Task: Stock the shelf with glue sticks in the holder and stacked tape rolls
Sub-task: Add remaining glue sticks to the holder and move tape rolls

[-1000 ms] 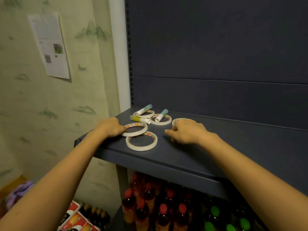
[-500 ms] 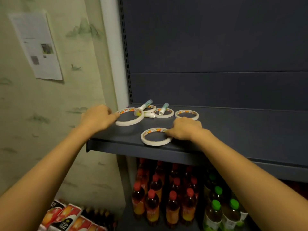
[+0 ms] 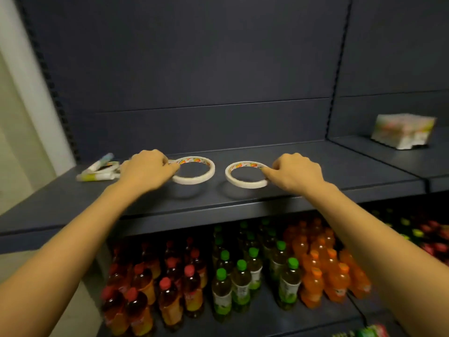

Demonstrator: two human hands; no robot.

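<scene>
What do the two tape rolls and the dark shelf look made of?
The left tape roll, pinched by the left hand, and right tape roll, pinched by the right hand: off-white matte outer band, likely paper tape; colourful printed inner core, probably cardboard. The shelf: dark blue-grey, smooth with faint sheen and thin front lip, probably painted sheet metal.

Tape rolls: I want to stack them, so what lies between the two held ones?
Nothing. In the head view only bare shelf shows between the left roll, pinched by the left hand, and the right roll, pinched by the right hand.
</scene>
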